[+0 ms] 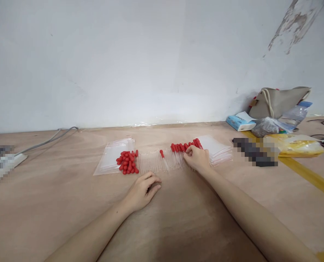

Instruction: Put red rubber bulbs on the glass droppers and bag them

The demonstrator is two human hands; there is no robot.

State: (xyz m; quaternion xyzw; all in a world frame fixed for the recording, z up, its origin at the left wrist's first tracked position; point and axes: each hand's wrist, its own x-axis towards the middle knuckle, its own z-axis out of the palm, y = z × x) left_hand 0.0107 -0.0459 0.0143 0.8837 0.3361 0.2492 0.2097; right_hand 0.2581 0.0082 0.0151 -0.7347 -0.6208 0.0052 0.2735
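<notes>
1. A lone red-tipped tube [164, 159] is seen between two bare hands, its long axis pointed away from the wearer, red end far, near end slanted slightly to the right.
2. Its near end is approached most closely by the left hand [142, 191], which is placed below and slightly left of it, loosely curled, thumb and forefinger parted; nothing is seen in its grasp.
3. The right hand [198, 159] is set farther right, thumb and forefinger drawn nearly together at a cluster of red-tipped tubes [177, 147]; whether one is pinched cannot be told. These tubes, too, are pointed away, red ends far.
4. To the left of the lone tube, bare clear tubes [151, 162] are laid side by side, and beyond them loose red bulbs [127, 162] are heaped, partly over a left stack of clear bags [104, 160].
5. A right stack of clear bags [216, 147] is spread just beside the right hand.
6. Across the wooden table [69, 203], a blue packet [237, 122] and a yellow packet [305, 147] are left at far right.
</notes>
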